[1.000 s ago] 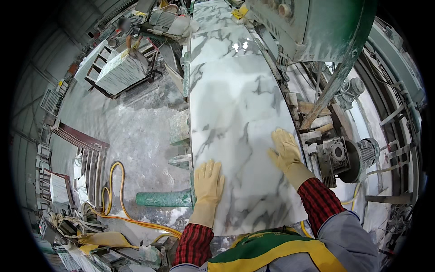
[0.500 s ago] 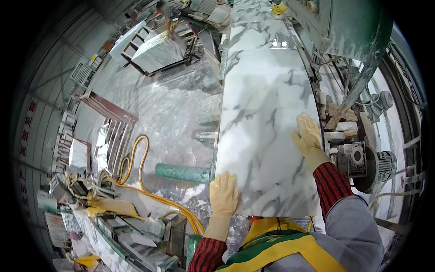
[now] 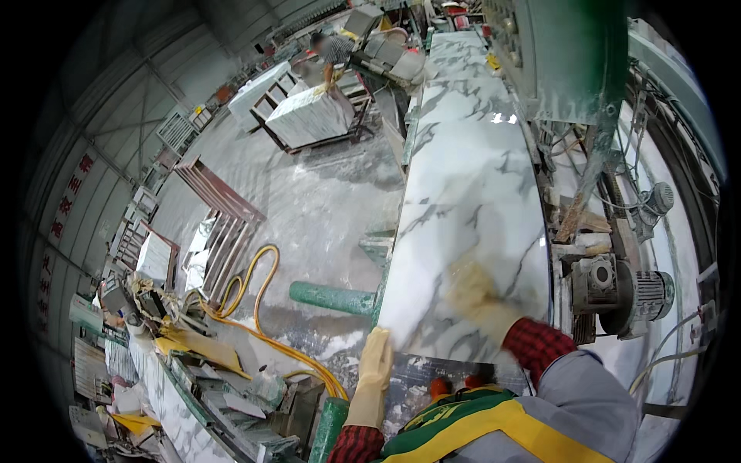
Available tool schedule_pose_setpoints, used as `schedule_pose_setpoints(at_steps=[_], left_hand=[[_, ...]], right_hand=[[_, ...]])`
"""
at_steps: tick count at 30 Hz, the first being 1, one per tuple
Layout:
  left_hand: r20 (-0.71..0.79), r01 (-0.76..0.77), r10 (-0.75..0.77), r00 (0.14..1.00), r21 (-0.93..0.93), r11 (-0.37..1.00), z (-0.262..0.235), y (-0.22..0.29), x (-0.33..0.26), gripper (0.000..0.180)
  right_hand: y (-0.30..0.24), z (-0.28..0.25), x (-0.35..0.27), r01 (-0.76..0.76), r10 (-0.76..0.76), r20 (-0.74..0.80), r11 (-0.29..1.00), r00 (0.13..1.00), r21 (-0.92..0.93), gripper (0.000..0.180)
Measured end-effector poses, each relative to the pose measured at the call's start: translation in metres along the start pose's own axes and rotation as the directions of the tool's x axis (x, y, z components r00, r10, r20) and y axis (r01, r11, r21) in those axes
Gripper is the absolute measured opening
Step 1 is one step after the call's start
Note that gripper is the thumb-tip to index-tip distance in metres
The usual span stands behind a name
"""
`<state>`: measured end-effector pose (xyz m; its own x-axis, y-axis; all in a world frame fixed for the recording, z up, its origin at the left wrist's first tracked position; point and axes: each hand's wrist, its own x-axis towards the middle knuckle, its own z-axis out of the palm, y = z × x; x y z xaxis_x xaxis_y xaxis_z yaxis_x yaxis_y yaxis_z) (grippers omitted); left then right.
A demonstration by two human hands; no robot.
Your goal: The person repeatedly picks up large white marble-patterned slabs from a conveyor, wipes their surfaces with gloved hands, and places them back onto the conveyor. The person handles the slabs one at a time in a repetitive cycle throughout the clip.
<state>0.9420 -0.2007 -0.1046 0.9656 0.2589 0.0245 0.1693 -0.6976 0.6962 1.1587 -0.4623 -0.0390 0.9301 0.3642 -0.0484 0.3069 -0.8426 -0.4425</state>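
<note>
A long run of glossy white marble slabs with grey veins (image 3: 463, 177) stretches away from me. The pale yellow rubber glove on my left hand (image 3: 376, 363) is at the near left corner of the closest slab, fingers extended along its edge. Over the same slab's surface, my right hand (image 3: 475, 292) in a matching glove is smeared by motion, so its fingers do not show clearly. Both forearms wear red-and-black sleeves, and a green and yellow apron (image 3: 455, 428) covers my front.
Right of the slabs stand a motor with a gearbox (image 3: 617, 285) and a large green machine housing (image 3: 575, 62). Green rollers (image 3: 332, 298), a yellow hose (image 3: 262, 328) and metal racks (image 3: 220, 201) lie left. Farther off, a person (image 3: 333, 58) works at a stone block (image 3: 312, 116).
My right hand has swept left and nearer across the slab and is now blurred. My left hand has shifted slightly off the surface to the corner edge. The whole view has turned somewhat.
</note>
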Motion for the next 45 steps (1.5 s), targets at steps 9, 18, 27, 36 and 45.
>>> schedule_pose_setpoints(at_steps=[9,18,27,36,45], left_hand=[[0.074,0.318,-0.317,0.946,-0.417,0.851,-0.014,-0.002,0.011,0.059],[-0.08,-0.281,0.288,0.954,0.089,0.956,-0.013,0.007,0.021,0.049],[0.116,-0.472,0.467,0.876,0.4,0.786,0.027,0.049,0.03,0.051],[0.033,-0.521,0.547,0.836,0.357,0.775,0.026,0.044,0.037,0.044],[0.03,-0.464,0.483,0.875,0.338,0.819,0.006,0.049,0.0,0.049]], right_hand=[[-0.104,0.173,-0.035,0.738,-0.648,-0.425,0.671,0.632,0.073,0.035],[-0.06,0.114,-0.056,0.785,-0.75,-0.238,0.608,0.617,0.118,0.045],[0.068,0.046,-0.13,0.613,-0.645,0.025,0.714,0.764,-0.338,0.049],[0.194,-0.009,-0.21,0.458,-0.51,-0.084,0.824,0.856,-0.334,0.049],[0.129,0.011,-0.177,0.429,-0.452,-0.148,0.888,0.88,-0.163,0.054]])
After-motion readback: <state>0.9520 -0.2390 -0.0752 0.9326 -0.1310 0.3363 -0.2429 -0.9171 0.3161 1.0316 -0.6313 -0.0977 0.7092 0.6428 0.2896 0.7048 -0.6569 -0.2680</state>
